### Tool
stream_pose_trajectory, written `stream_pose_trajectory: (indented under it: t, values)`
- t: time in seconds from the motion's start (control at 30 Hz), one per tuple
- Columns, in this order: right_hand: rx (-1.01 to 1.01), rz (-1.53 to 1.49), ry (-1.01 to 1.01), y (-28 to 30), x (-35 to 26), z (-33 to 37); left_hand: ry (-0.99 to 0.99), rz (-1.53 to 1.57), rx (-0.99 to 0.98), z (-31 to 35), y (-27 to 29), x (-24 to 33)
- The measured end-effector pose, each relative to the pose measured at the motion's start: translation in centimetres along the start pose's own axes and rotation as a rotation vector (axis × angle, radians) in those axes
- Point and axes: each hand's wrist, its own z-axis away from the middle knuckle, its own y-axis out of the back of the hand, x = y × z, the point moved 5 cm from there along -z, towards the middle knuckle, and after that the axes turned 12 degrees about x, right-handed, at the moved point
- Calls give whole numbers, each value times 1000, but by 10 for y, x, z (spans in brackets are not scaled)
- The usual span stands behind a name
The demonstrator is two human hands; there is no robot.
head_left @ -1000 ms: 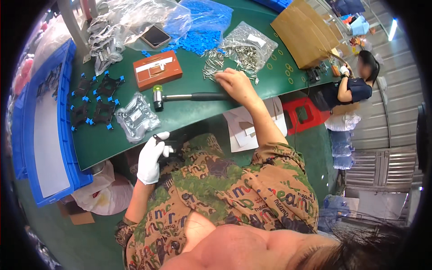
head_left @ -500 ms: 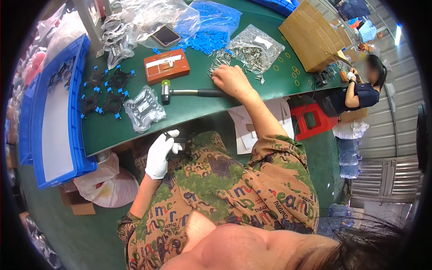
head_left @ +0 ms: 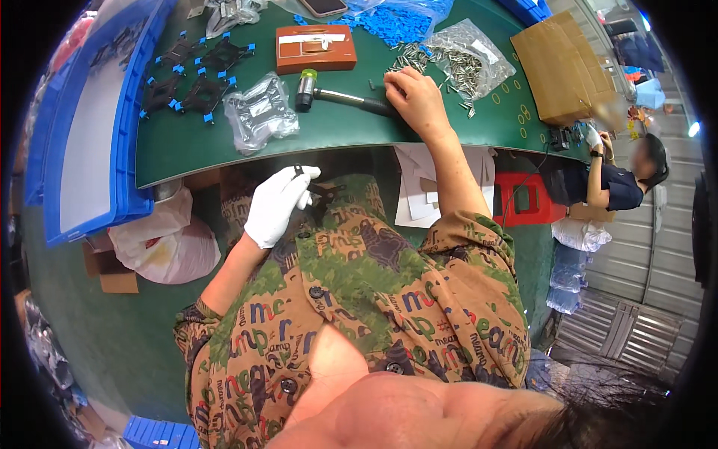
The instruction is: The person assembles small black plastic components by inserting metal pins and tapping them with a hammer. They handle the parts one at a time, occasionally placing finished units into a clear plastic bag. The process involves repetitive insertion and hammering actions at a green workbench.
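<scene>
A smooth green tabletop (head_left: 336, 138) spanned the upper view above a green floor (head_left: 97, 329). The white-gloved left hand (head_left: 277, 203) grasped a black, partly hidden part (head_left: 323, 193) below the tabletop's near edge. The bare right hand (head_left: 415, 96) had curled fingers beside a heap of silvery metal pins (head_left: 464, 69), partly on clear plastic; whether it gripped one could not be told. A black-headed mallet (head_left: 340, 96), its handle reaching that hand, lay near a reddish-brown box (head_left: 315, 58). Black X-shaped frames with blue tips (head_left: 206, 93) lay at left, beside a blue plastic bin (head_left: 129, 198). Rightward stood a brown cardboard box (head_left: 561, 67), a co-worker (head_left: 619, 185) and a grey corrugated wall (head_left: 673, 239).
</scene>
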Motion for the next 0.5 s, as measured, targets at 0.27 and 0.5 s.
stream_pose_trajectory:
  t: [0.27,0.5]
  values:
    - [52,-57,-114,16,19,-8,11,8,19,-2,0,-2]
    - [-108,-149,196,3,-23,-18,14,29,-11,-5,-3,-3]
